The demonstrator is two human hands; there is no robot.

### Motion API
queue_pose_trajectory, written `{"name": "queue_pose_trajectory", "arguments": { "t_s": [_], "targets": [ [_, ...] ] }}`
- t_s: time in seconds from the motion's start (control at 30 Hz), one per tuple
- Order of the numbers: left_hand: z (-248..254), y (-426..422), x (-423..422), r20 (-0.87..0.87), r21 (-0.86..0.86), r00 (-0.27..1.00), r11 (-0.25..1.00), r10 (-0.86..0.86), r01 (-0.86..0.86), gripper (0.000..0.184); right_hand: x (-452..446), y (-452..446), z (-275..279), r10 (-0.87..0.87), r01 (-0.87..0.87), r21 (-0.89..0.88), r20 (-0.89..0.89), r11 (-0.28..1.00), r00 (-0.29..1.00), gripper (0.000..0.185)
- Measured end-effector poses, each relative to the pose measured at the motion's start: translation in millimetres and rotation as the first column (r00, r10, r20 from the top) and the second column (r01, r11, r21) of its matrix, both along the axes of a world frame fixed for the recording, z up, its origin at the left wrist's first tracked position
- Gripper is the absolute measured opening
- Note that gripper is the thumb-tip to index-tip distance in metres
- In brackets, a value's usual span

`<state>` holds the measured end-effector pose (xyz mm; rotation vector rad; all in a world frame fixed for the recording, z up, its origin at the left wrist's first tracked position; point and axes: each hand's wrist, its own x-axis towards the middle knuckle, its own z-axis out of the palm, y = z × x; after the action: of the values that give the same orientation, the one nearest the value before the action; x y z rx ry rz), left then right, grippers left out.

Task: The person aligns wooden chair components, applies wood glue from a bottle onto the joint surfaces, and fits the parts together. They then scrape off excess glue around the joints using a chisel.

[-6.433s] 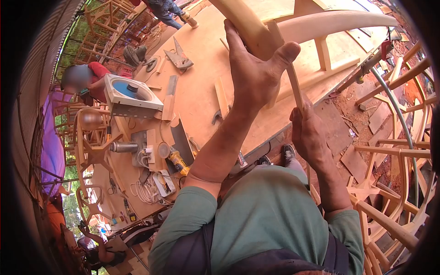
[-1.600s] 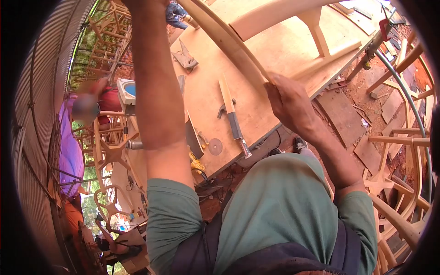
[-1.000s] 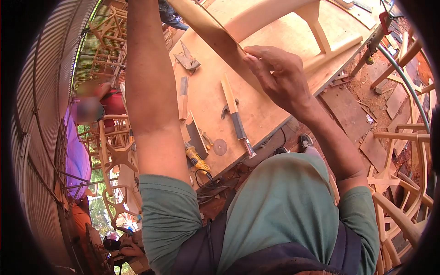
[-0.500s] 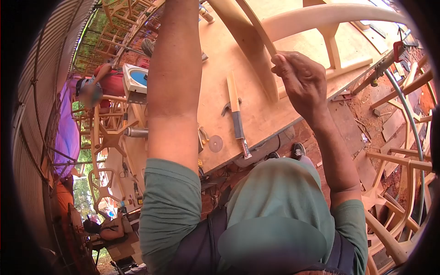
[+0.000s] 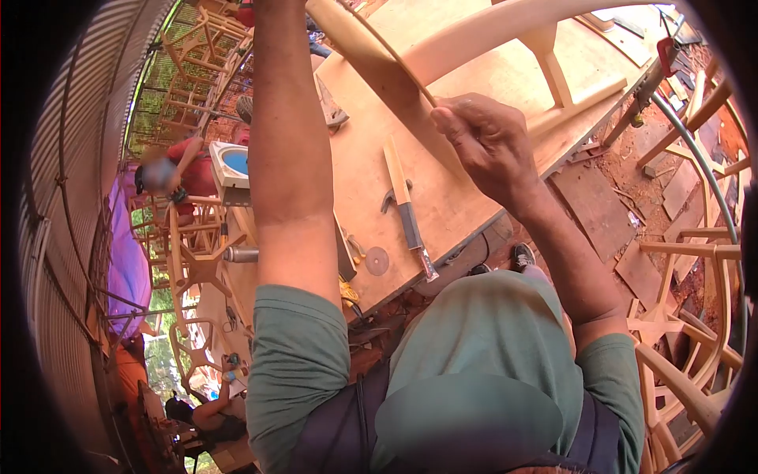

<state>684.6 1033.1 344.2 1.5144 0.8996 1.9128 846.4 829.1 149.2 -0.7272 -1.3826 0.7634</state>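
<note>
My right hand (image 5: 489, 142) is closed, thumb and fingers pinching the lower end of a thin brown strip (image 5: 401, 65). The strip runs up and left along a curved wooden piece (image 5: 355, 39); its material is unclear. My left arm (image 5: 292, 158) reaches straight up past the top edge, so my left hand is out of view. Beyond my right hand, a pale curved wooden frame (image 5: 489, 31) with a branching leg rests on the wooden worktable (image 5: 355, 162). Nearer me lies a hammer (image 5: 407, 225) with a dark grip, beside a pale wooden piece (image 5: 394, 162).
A round disc (image 5: 377, 261) lies by the table's near edge. A red clamp (image 5: 667, 55) grips the right edge. Wooden chair frames (image 5: 695, 316) crowd the right floor. At left, a person in red (image 5: 193, 158) and another person (image 5: 213, 415) are near more frames.
My right hand and the strip have shifted left and slightly down in view. The camera has turned a little, and the person in red now bends over a chair frame with a dark tool.
</note>
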Motion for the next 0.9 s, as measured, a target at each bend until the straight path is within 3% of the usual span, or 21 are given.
{"name": "queue_pose_trajectory", "arguments": {
  "t_s": [0.4,0.5,0.77,0.9],
  "targets": [
    [-13,-28,9,0.001,-0.11,0.999,0.993,-0.043,0.043,0.02,-1,2,-1,0.016,-0.017,-0.019,-0.05,1.0,0.999,0.014],
    [-11,-67,34,0.06,-0.177,0.994,0.981,0.089,-0.077,0.021,-3,3,-5,0.016,-0.017,-0.014,-0.054,1.0,0.998,0.016],
    [-37,-70,27,-0.067,-0.175,0.998,0.985,0.005,-0.017,0.035,-3,5,-7,0.062,-0.065,-0.042,-0.069,0.997,0.996,0.021],
    [-34,-67,33,-0.132,-0.134,0.98,0.977,0.147,-0.164,0.039,-2,7,-6,0.084,-0.086,-0.025,-0.072,0.996,0.994,0.021]
  ]
}}
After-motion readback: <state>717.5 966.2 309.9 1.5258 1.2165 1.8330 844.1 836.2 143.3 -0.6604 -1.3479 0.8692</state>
